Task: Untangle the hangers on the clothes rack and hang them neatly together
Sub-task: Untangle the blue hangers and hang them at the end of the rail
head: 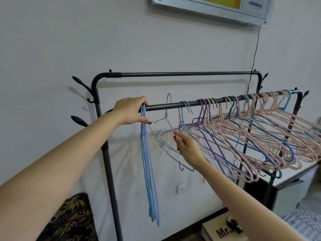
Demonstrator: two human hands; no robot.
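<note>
A black clothes rack has a front rail [170, 106] running left to right. My left hand [130, 110] grips the rail's left end over the hooks of a neat bunch of blue hangers [150, 171] that hang straight down. My right hand [188, 148] pinches the neck of a grey-lilac hanger [169, 122], whose hook is lifted above the rail and whose body tilts away to the left. Two lilac hangers [184, 117] hang beside it. Further right, a tangled mass of pink, purple and blue hangers [251, 134] crowds the rail.
The rack's rear rail [182, 73] stands higher, near the white wall. Side pegs [81, 84] jut from the left post. A cardboard box [224, 230] lies on the floor below, a white-topped table [295, 173] at right, and a leaf-patterned cushion [73, 218] at lower left.
</note>
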